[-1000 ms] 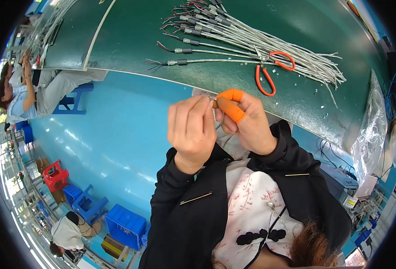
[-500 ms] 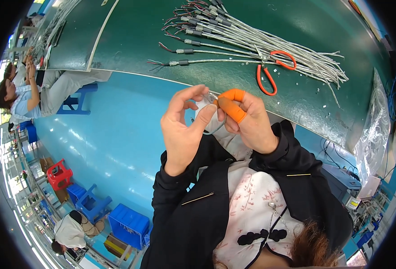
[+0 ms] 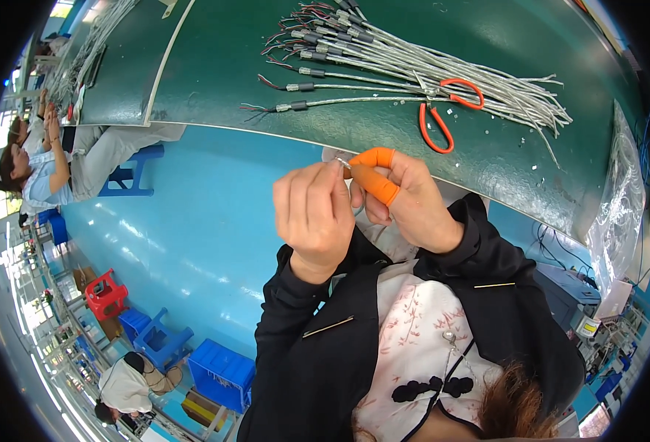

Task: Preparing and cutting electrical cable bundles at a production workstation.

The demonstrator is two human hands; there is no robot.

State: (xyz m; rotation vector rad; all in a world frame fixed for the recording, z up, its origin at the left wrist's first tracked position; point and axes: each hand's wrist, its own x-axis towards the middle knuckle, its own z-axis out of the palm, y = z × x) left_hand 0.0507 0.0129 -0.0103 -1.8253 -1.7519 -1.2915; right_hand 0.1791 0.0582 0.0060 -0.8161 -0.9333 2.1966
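Observation:
My right hand [image 3: 418,206] has orange finger cots [image 3: 376,184] on its thumb and forefinger, and pinches a cable. The cable's silvery end [image 3: 345,163] shows just past the cots; most of the rest is hidden by my hands. My left hand [image 3: 313,215] is closed against that end, fingers curled together with the back of the hand facing up. Both hands are held in front of my chest, near the table's front edge. Beyond them, wire cutters [image 3: 432,91] with red-orange handles lie spread on the table, partly over some cables.
A large bundle of silvery cables [image 3: 443,65] with dark sleeves and thin coloured wires lies across the green table [image 3: 214,81]. Small white scraps surround the cutters. Clear plastic [image 3: 616,199] hangs at the right. A co-worker [image 3: 52,169] sits at the far left; blue crates [image 3: 222,372] stand below.
My left hand has turned over and closed its fingers onto the cable end, where its fingers were spread before. My right hand keeps its pinch. The view has shifted slightly.

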